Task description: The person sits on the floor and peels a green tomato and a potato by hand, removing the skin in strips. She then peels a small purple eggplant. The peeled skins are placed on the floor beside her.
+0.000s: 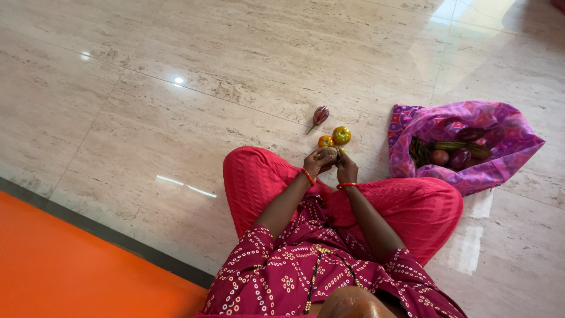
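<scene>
Polished marble floor point(176, 118) | left hand point(316, 163), right hand point(347, 171) clasped on brownish potato point(328, 153), frame centre | two tomatoes point(341, 135), small aubergine point(320, 115) just above | purple vegetable bag point(506, 147) right

- The floor point(235, 65) was polished beige marble tile, with thin joints.
- Ceiling lights glinted off it.
- An orange surface point(76, 265) bordered the lower left corner.
</scene>
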